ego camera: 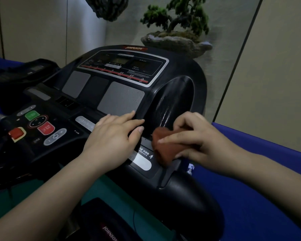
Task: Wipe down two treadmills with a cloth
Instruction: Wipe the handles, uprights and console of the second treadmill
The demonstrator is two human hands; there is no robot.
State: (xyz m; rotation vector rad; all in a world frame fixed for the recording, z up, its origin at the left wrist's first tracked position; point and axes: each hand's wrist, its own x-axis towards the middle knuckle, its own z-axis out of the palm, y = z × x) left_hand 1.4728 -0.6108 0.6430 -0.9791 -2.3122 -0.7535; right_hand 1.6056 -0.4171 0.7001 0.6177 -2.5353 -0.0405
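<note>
A black treadmill console (122, 70) fills the middle of the view, with a display panel, grey speaker grilles and coloured buttons. My left hand (113, 134) rests flat on the console's lower right part, fingers straight and pointing right. My right hand (195, 136) grips a bunched reddish-brown cloth (163, 146) and holds it against the console's right edge, just below the oval cup holder recess (174, 101). A second treadmill console (24, 70) shows dimly at the far left.
A bonsai in a stone bowl (177, 40) stands behind the console. A blue wall (261, 180) runs along the right. The right handrail (189, 197) curves down below the cloth. Green floor (111, 193) and the treadmill's motor cover (109, 228) lie below.
</note>
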